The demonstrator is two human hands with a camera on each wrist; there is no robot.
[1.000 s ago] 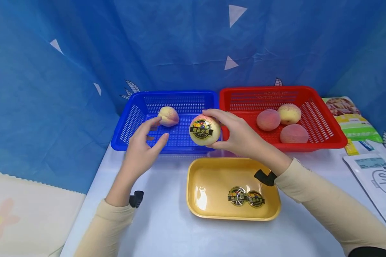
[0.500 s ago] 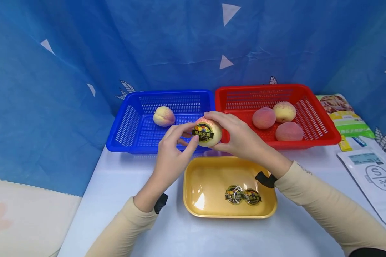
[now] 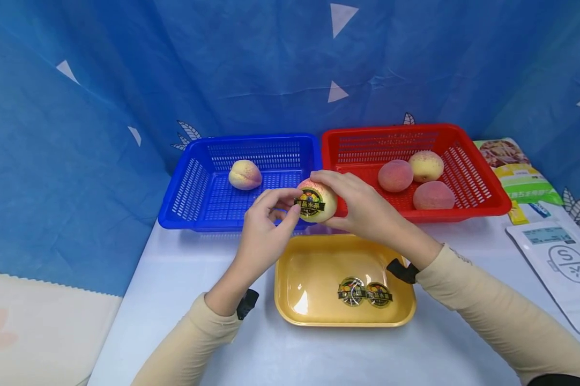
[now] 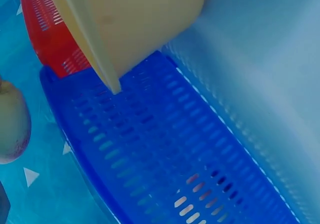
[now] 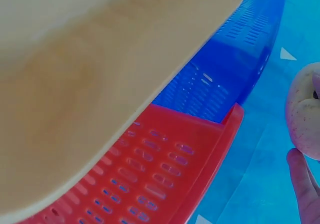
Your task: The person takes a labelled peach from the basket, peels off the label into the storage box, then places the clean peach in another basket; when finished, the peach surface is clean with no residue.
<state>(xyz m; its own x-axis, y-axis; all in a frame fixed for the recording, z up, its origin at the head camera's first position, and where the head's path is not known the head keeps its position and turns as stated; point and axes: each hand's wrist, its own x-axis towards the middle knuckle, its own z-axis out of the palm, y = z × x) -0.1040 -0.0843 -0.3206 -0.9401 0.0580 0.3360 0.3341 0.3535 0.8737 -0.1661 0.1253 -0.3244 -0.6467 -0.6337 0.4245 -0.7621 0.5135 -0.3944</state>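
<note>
In the head view, my right hand (image 3: 359, 203) grips a pale yellow and pink peach (image 3: 331, 203) from its right side. A round black and gold sticker (image 3: 311, 205) with colourful fruit printed on it faces me on the peach. My left hand (image 3: 266, 225) has its thumb and index fingertip at the sticker's left edge, against the peach; its other fingers curl behind. Part of the peach (image 4: 12, 124) shows at the left of the left wrist view. At the right of the right wrist view, a finger (image 5: 303, 184) touches its underside.
A blue basket (image 3: 174, 212) holds one peach (image 3: 245, 175). Several peaches lie in the red basket (image 3: 499, 206) beside it. In front stands a gold tray (image 3: 304, 257) with two stickers (image 3: 351, 291). A white scale-like device (image 3: 555, 268) and a food packet (image 3: 526, 171) lie at right.
My left hand has come right from over the blue basket to the peach's left side, its thumb and index finger now on it. The peach, still in my right hand, has shifted slightly right.
</note>
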